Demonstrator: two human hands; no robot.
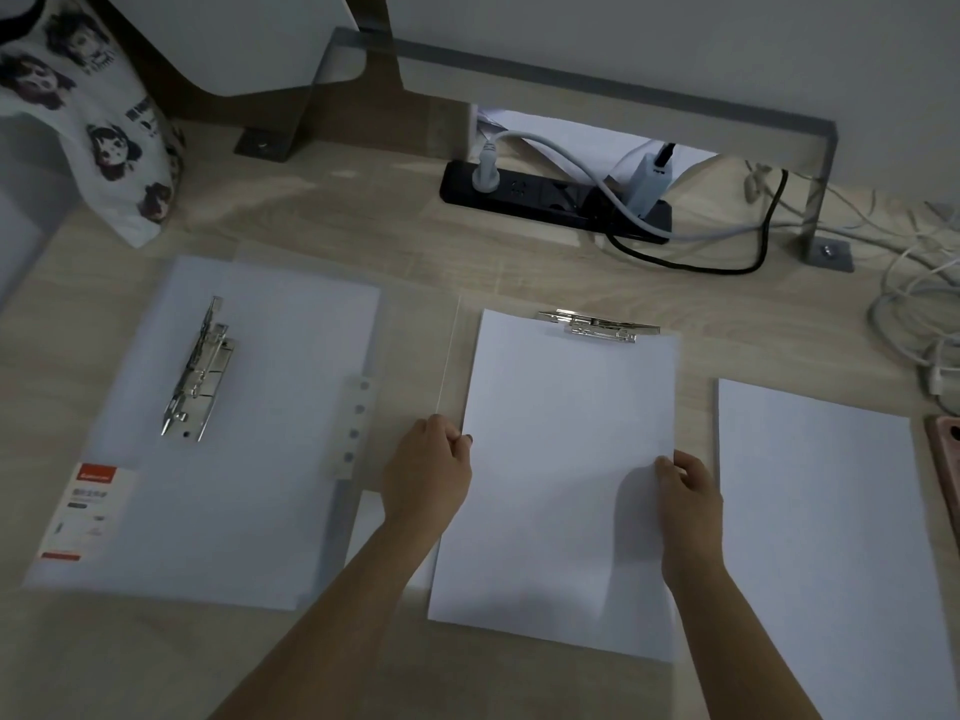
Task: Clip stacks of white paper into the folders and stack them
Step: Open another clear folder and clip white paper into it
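Tabletop point(467, 267), pale wood.
Far left: printed cloth bag point(104, 127).
Left: open folder point(249, 485), lying flat, with lever clip point(197, 371) on its left half.
Centre: white paper stack point(561, 433), its top edge meeting a second clip point(597, 324). The left grip point(428, 470) pinches its left edge; the right grip point(685, 485) clasps its right edge.
Right: loose paper stack point(821, 511), flat, just beside.
Rear: black power strip point(550, 205).

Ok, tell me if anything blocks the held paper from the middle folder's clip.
Nothing visible does. The paper stack, held by the left hand and right hand, has its top edge at the clip.
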